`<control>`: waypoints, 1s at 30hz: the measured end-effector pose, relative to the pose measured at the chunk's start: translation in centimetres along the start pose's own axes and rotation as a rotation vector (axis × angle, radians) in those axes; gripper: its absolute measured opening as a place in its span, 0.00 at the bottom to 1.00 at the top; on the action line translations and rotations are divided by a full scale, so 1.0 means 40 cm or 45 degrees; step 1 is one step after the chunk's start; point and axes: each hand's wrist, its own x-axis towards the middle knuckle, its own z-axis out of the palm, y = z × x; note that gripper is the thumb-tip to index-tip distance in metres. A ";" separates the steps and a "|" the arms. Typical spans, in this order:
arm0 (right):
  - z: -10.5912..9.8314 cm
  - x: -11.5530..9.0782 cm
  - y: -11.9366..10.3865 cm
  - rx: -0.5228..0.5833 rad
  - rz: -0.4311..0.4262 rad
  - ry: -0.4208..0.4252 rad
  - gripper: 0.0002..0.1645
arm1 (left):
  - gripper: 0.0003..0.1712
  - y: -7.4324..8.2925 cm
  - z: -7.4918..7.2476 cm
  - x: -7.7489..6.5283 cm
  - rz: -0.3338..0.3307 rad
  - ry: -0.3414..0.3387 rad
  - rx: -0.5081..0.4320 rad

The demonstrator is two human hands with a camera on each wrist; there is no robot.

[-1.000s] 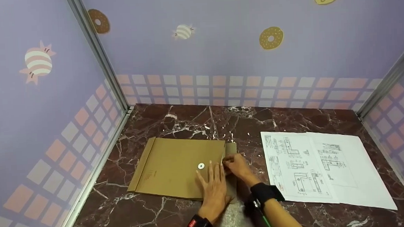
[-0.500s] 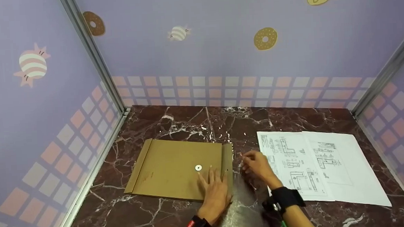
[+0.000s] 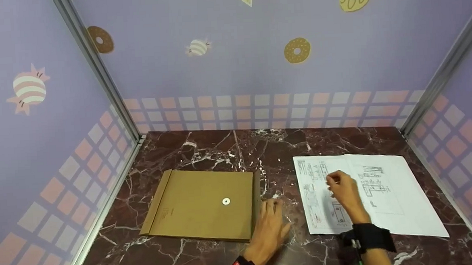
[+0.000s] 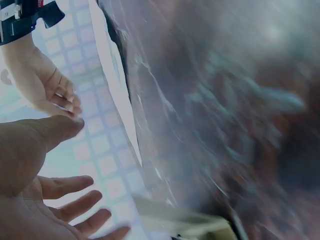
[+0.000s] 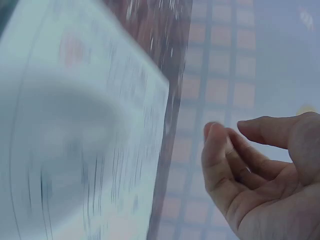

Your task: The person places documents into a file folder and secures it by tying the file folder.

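A brown kraft paper envelope (image 3: 199,207) lies on the dark marbled table, with a white round button (image 3: 226,201) on its face. My left hand (image 3: 267,232) is just off its right edge, over the table. Its fingers are spread and hold nothing in the left wrist view. Over the white sheets with technical drawings (image 3: 410,212) hovers my right hand (image 3: 346,191). In the right wrist view its fingers are loosely bent, the thumb stands apart from them, and nothing shows between. A narrow flap (image 3: 257,188) runs along the envelope's right side.
Purple walls (image 3: 232,68) with printed sweets and checks enclose the table (image 3: 178,260) at the back and both sides. Small white specks (image 3: 262,171) dot the marble behind the envelope. Both wrists wear black straps.
My right hand has left the envelope's right edge and moved right, over the drawings. My left hand has slid rightward off the envelope. The right flap now shows as a narrower strip.
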 end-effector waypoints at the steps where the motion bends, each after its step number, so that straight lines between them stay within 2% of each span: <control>1: -0.017 0.001 0.010 -0.061 -0.004 0.023 0.11 | 0.35 0.006 0.003 0.006 0.012 -0.013 -0.032; 4: -0.059 0.000 0.038 -0.207 -0.005 0.054 0.14 | 0.32 0.021 0.013 0.030 0.022 -0.070 -0.096; 8: -0.091 -0.003 0.068 -0.293 0.009 -0.015 0.21 | 0.25 0.040 0.028 0.066 -0.038 -0.164 -0.141; 12: -0.106 -0.006 0.090 -0.383 0.063 -0.029 0.29 | 0.20 0.062 0.055 0.098 -0.099 -0.165 -0.117; 17: -0.125 -0.008 0.121 -0.523 0.193 -0.054 0.37 | 0.25 0.083 0.094 0.130 -0.157 -0.113 0.000; 20: -0.129 -0.012 0.143 -0.589 0.259 -0.106 0.42 | 0.31 0.091 0.114 0.139 -0.215 -0.131 0.012; 24: -0.125 -0.021 0.173 -0.628 0.330 -0.157 0.44 | 0.28 0.102 0.132 0.141 -0.272 -0.200 -0.035; 27: -0.123 -0.024 0.188 -0.628 0.363 -0.170 0.42 | 0.27 0.113 0.144 0.144 -0.271 -0.232 -0.036; 30: -0.124 -0.019 0.193 -0.619 0.361 -0.167 0.41 | 0.28 0.124 0.152 0.152 -0.240 -0.227 0.017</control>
